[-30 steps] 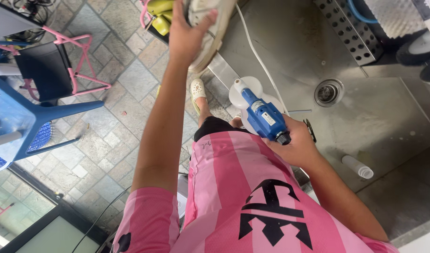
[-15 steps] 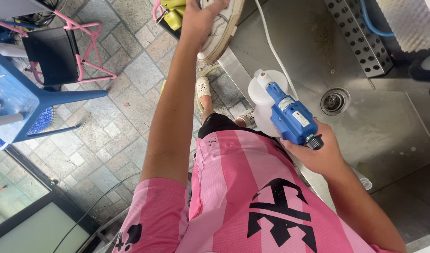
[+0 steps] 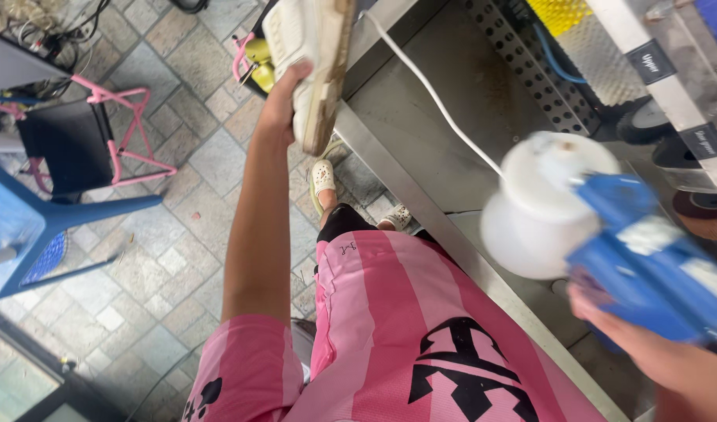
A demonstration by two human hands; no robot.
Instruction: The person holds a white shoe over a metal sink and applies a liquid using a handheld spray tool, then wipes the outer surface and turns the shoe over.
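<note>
Over a stainless steel sink basin (image 3: pixel 421 117), the left hand (image 3: pixel 284 98) clasps a grubby white sneaker (image 3: pixel 311 55) while the right hand (image 3: pixel 609 320) grips a blurred blue-and-white spray gun (image 3: pixel 601 234), whose trailing white hose (image 3: pixel 429 94) could snag.

The left hand (image 3: pixel 284 94) is raised at arm's length and grips a white shoe (image 3: pixel 311 55) by its upper; the worn, dirty sole faces right, toward the steel sink (image 3: pixel 452 148). Just beyond this hand, partly hidden by the shoe, lie yellow items (image 3: pixel 258 62).

The right hand (image 3: pixel 648 352) holds a blue power tool (image 3: pixel 656 266), blurred, with a white round head (image 3: pixel 542 207) at its front. A white cord (image 3: pixel 429 90) runs from the head across the sink, past the shoe.

Below the left arm is a paved floor (image 3: pixel 171 234). Left of that arm stand a pink-framed chair (image 3: pixel 85 133) and a blue chair (image 3: pixel 30 234).
</note>
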